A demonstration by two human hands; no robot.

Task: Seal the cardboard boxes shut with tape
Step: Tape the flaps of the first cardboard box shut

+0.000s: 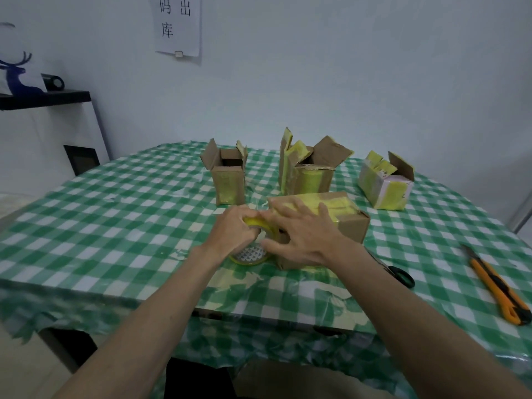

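The left hand (234,230) is curled round the upper rim of the tape roll (252,249), which stands on edge on the table (115,203) at the near left corner of the closed box (325,220). The right hand (299,234) lies just to the roll's 3 o'clock, fingers spread and nearly straight, laid flat over the near left end of that box, the thumb low against its left side and touching or almost touching the roll; it clasps nothing that can be made out. The box's long axis runs from about 7 o'clock to 1 o'clock, away from the person, and yellow tape already covers much of its top. The roll therefore sits at the box's 9 o'clock end, with the left hand the nearer to it and the right hand the nearer to the lid. Whether a free strip runs from roll to box cannot be told; the fingers hide that spot. In my judgement the coming move depends on drawing tape along or across that axis while the right hand pins the flaps. Three open boxes (230,177) stand beyond, from 11 to 2 o'clock. Scissors (398,273) and a utility knife (495,286) lie at 3 o'clock, well apart from both hands.
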